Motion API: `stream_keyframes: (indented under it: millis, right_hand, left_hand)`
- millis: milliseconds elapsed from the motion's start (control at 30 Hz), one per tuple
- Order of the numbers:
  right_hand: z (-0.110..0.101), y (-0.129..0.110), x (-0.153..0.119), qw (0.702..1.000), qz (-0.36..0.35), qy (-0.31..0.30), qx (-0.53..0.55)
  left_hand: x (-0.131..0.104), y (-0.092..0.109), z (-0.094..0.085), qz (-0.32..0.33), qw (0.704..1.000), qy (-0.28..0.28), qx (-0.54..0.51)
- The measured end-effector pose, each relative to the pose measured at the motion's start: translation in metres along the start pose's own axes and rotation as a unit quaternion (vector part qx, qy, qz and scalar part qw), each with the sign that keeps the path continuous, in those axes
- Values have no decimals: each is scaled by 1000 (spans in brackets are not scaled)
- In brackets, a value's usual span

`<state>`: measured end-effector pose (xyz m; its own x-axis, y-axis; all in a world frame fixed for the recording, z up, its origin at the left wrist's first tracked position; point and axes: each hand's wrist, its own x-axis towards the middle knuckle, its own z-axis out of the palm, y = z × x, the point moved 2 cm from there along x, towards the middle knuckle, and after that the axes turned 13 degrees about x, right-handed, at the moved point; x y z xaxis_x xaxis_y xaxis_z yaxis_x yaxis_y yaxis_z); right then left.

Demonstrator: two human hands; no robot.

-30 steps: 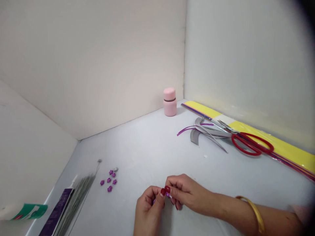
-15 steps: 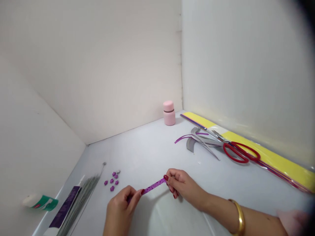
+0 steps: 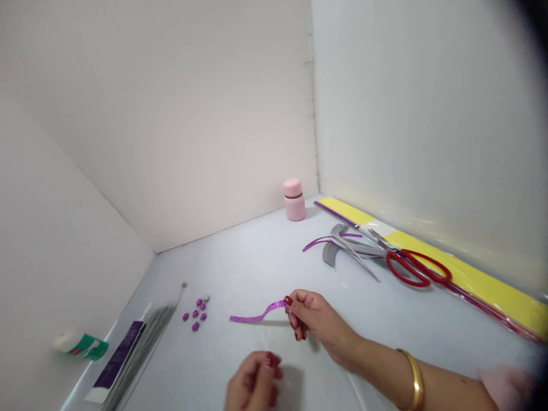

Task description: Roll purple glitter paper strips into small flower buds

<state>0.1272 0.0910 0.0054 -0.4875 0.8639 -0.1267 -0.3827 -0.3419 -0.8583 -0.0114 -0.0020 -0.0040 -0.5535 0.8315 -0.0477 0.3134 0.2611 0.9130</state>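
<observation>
A thin purple paper strip (image 3: 252, 319) with dark specks runs left from my right hand (image 3: 310, 317), which pinches one end between thumb and forefinger. Its free end hangs wavy over the white table. My left hand (image 3: 254, 382) is below the strip, apart from it, with the fingers curled together; it is slightly blurred, and no object shows in it. Several small purple folded paper stars (image 3: 196, 314) lie to the left, beside a small silvery piece (image 3: 206, 298).
Red-handled scissors (image 3: 417, 268) rest at right over grey and purple strips (image 3: 334, 245) and a yellow paper pack (image 3: 454, 274). A pink bottle (image 3: 294, 201) stands at the back corner. At left lie a purple tube (image 3: 120, 357), thin wires (image 3: 148, 342) and a white-green bottle (image 3: 81, 346).
My left hand has let go of the purple strip and moved down and to the right. The strip's left end is now loose, while my right hand keeps its end.
</observation>
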Motion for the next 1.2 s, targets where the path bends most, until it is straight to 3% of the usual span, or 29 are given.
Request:
stream_keyframes:
  millis: [67, 100, 167, 400, 800, 1200]
  right_hand:
    - [3, 3, -3, 1000, 7, -19, -2]
    - [5, 4, -4, 999, 12, -30, -5]
    - [8, 7, -7, 998, 20, -50, -12]
    - [9, 14, -9, 994, 59, -85, -37]
    - [9, 21, -5, 988, 133, -62, -58]
    - [9, 16, -5, 990, 112, -76, -44]
  left_hand:
    - [-6, 1, 29, -62, 985, -100, -128]
    - [-5, 2, 37, -95, 973, -113, -175]
    - [3, 4, 42, -103, 969, -107, -197]
    - [19, -2, 29, -99, 972, -84, -195]
    - [21, 0, 28, -96, 979, -71, -167]
    - [19, 3, 26, -108, 981, -73, -145]
